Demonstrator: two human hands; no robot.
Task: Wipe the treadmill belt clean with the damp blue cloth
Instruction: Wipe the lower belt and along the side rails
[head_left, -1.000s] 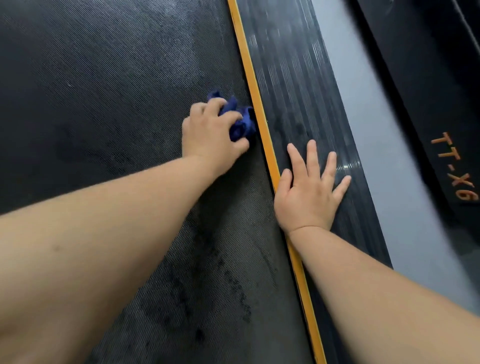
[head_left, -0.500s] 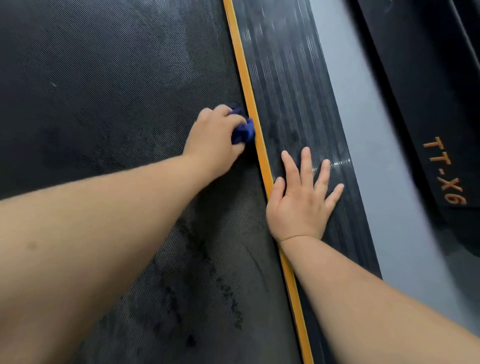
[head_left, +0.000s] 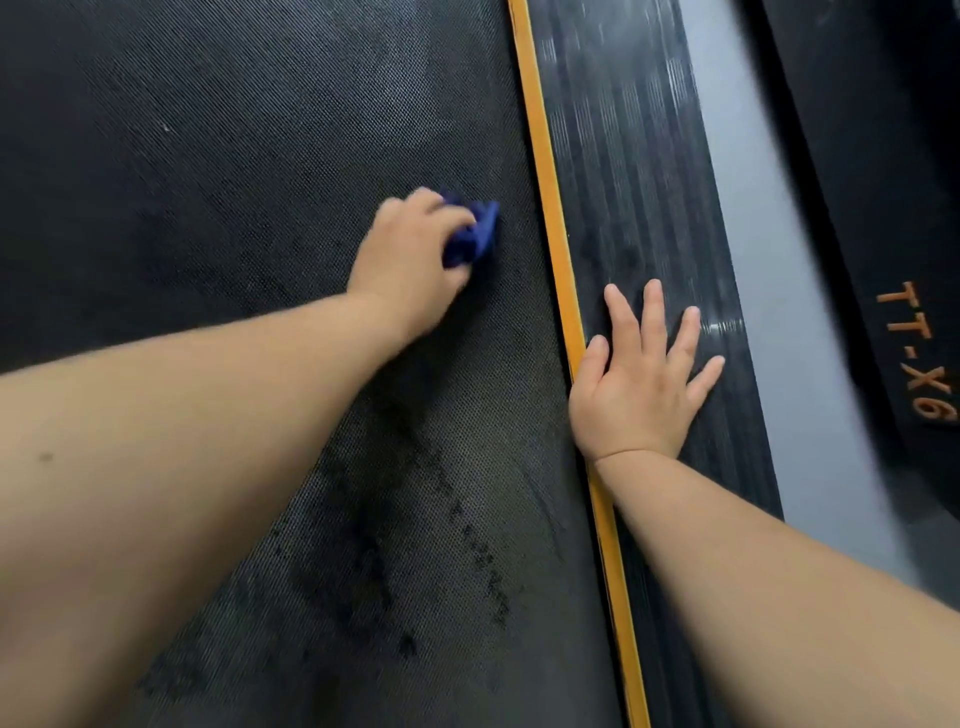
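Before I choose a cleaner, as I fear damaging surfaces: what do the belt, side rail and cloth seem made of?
The belt is likely black rubber or PVC, matte, with a fine dotted weave texture. The side rail is probably hard plastic or rubber, ribbed lengthwise, grooves catching a slight sheen. The cloth is soft blue fabric, bunched into folds; its weave is too blurred to tell.

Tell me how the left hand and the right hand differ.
The left hand grips the bunched blue cloth; the right hand holds nothing. The left hand's fingers are curled, the right hand's are straight and spread. The left hand is on the textured treadmill belt, the right hand lies flat on the ribbed side rail beyond the orange stripe. Both are bare and palm down.
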